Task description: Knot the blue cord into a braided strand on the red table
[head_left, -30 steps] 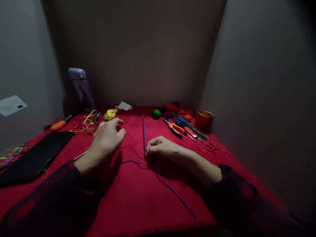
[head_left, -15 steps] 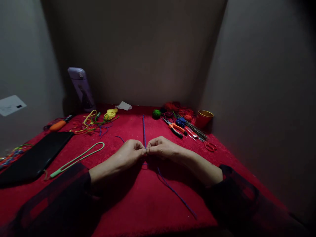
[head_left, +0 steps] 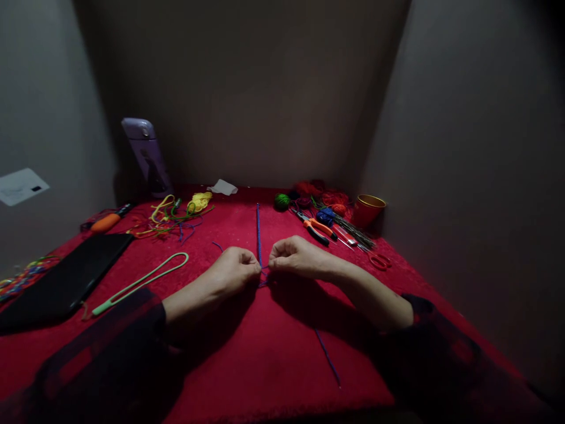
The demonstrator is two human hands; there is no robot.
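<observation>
A blue-purple cord (head_left: 259, 232) runs straight down the middle of the red cloth to my fingertips. My left hand (head_left: 236, 270) pinches the cord at its lower end. Just to the right, a small gap away, my right hand (head_left: 289, 257) is closed in a pinch on a strand of the same cord. Thin loops of cord show between and just below the fingertips. One loose tail lies beyond my left hand, and another stretches toward the front edge at the right, partly in shadow.
Left: a black tablet-like slab (head_left: 70, 280), a pale green loop (head_left: 145, 282), coloured threads (head_left: 170, 218) and a purple bottle (head_left: 150, 156). Right: pliers (head_left: 316, 227), red scissors (head_left: 378, 261), yarn balls (head_left: 281, 202) and a red cup (head_left: 368, 211). Grey walls enclose the table (head_left: 247, 365).
My hands have moved slightly apart, my right hand shifting right and a little away from me. Small cord loops now show between them, and the front tail has been drawn in.
</observation>
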